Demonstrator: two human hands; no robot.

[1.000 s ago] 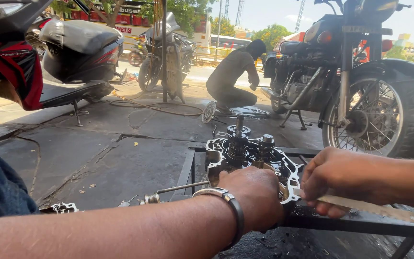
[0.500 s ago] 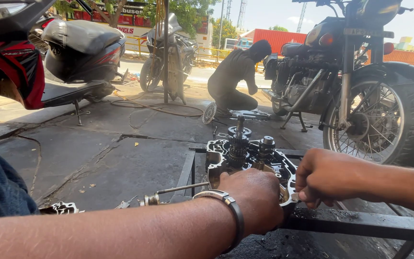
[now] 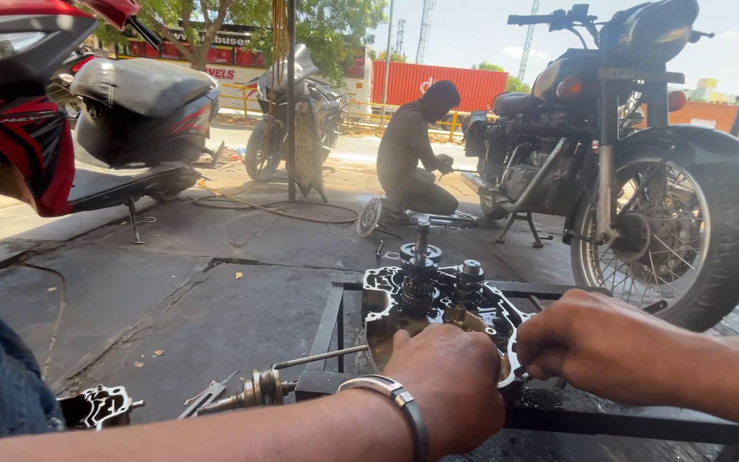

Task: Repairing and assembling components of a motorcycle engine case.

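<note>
An open, oily engine case (image 3: 438, 304) with upright gear shafts (image 3: 421, 269) rests on a black metal frame stand (image 3: 609, 419). My left hand (image 3: 451, 389), with a metal bracelet at the wrist, lies over the near edge of the case, fingers curled down onto it. My right hand (image 3: 596, 342) is closed at the case's right rim, gripping something small that the fingers hide.
A shaft part (image 3: 254, 392) and another casing piece (image 3: 96, 406) lie on the concrete at the left. A black motorcycle (image 3: 635, 171) stands at the right, a red scooter (image 3: 36, 128) at the left. A person (image 3: 412, 154) crouches by the motorcycle beyond.
The view has risen slightly. My right hand has shifted a little left toward the case rim; my left hand stays on the case.
</note>
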